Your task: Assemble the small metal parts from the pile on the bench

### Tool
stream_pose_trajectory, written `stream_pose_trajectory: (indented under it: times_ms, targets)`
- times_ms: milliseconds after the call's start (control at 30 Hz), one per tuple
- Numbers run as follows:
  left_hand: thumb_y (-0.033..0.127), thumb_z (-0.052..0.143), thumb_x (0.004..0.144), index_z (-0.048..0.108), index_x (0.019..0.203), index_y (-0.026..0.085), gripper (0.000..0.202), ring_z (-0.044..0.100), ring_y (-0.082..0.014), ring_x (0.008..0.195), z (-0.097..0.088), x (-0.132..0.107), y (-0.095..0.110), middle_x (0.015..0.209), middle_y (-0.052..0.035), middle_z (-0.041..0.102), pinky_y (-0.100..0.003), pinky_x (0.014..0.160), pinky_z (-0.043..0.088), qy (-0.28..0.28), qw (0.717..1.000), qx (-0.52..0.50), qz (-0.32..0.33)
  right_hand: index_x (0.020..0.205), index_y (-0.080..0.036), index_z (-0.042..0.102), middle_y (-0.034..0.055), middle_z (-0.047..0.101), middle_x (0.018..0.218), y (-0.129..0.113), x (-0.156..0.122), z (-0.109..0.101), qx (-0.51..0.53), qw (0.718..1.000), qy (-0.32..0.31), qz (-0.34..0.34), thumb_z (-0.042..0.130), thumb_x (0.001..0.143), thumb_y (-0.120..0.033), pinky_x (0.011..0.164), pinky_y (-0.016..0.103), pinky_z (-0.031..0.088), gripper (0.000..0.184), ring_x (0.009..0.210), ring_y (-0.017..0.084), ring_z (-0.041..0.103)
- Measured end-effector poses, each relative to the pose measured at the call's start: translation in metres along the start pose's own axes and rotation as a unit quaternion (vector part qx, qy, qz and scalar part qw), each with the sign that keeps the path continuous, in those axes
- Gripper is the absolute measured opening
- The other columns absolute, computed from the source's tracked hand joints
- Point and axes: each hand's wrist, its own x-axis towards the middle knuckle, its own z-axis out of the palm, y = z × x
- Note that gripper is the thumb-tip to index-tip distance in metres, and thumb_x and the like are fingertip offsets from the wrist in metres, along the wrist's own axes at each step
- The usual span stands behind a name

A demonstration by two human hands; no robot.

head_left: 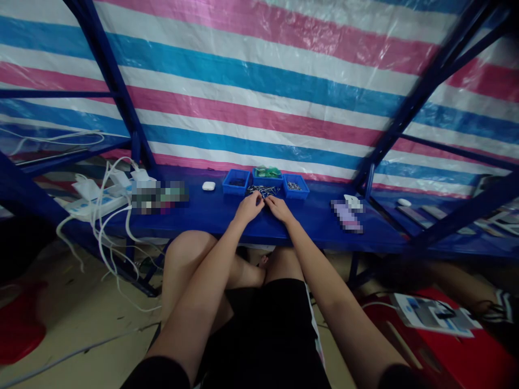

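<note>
Hiding part of the metal pile (269, 190), left hand (248, 207) and right hand (278, 208) curl close together at its near edge; whether either grasps anything, I cannot tell.

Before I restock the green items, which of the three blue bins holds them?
The middle bin, between the other two: it holds green items, while the left bin holds dark pieces and the right bin silvery pieces.

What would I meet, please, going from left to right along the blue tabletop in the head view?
White power strip, white case, blue bin with dark contents, blue bin with green contents, blue bin with small metal pieces, blurred purple item.
</note>
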Motion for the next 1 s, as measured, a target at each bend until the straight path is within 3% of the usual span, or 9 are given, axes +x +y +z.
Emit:
stream_pose_trajectory:
  times_ms: [133, 367, 600, 800, 1000]
  targets:
    - [0.029, 0.047, 0.084, 0.054, 0.099, 0.02, 0.019, 0.061, -0.0174, 0.083, 0.0009, -0.0003, -0.0001, 0.089, -0.0053, 0.065, -0.026, 0.073, 0.045, -0.017, 0.999, 0.027, -0.025, 0.086, -0.021, 0.058, 0.0007, 0.064, 0.084, -0.0016, -0.0016, -0.0006, 0.027, 0.999, 0.021, -0.001, 0.037, 0.088, -0.038, 0.073, 0.025, 0.04, 0.028, 0.077, 0.015, 0.056]
    - [0.025, 0.044, 0.086, 0.056, 0.1, 0.019, 0.019, 0.058, -0.0184, 0.094, 0.0014, -0.0007, 0.0016, 0.098, -0.0076, 0.064, -0.027, 0.078, 0.044, -0.033, 0.997, 0.069, -0.021, 0.096, -0.021, 0.057, 0.0011, 0.064, 0.082, 0.0012, -0.0011, 0.0014, 0.068, 0.997, 0.048, -0.007, 0.043, 0.085, -0.038, 0.073, 0.026, 0.043, 0.024, 0.075, 0.015, 0.059]
    - [0.026, 0.04, 0.089, 0.056, 0.104, 0.019, 0.023, 0.056, -0.0191, 0.099, 0.0033, 0.0001, -0.0015, 0.103, -0.0083, 0.063, -0.028, 0.082, 0.044, -0.021, 0.996, 0.084, -0.015, 0.09, -0.021, 0.056, 0.0004, 0.062, 0.077, 0.0041, 0.0004, 0.0026, 0.062, 0.997, 0.055, -0.009, 0.04, 0.085, -0.037, 0.072, 0.026, 0.044, 0.023, 0.072, 0.015, 0.058]
    - [0.03, 0.043, 0.089, 0.057, 0.101, 0.02, 0.022, 0.056, -0.0192, 0.096, 0.0034, 0.001, -0.0045, 0.099, -0.0071, 0.064, -0.028, 0.079, 0.044, -0.01, 0.997, 0.074, -0.011, 0.084, -0.022, 0.054, 0.0003, 0.062, 0.075, 0.0032, -0.0002, -0.0011, 0.046, 0.993, 0.102, 0.048, 0.036, 0.087, -0.038, 0.07, 0.026, 0.041, 0.025, 0.068, 0.015, 0.056]
    - [0.026, 0.041, 0.089, 0.057, 0.102, 0.02, 0.022, 0.056, -0.0194, 0.097, 0.0033, 0.0005, -0.0044, 0.1, -0.0074, 0.063, -0.028, 0.08, 0.044, -0.019, 0.995, 0.095, -0.005, 0.078, -0.022, 0.052, -0.0008, 0.062, 0.073, 0.0019, -0.0007, -0.0013, 0.059, 0.994, 0.075, 0.05, 0.036, 0.086, -0.039, 0.069, 0.025, 0.041, 0.025, 0.069, 0.014, 0.056]
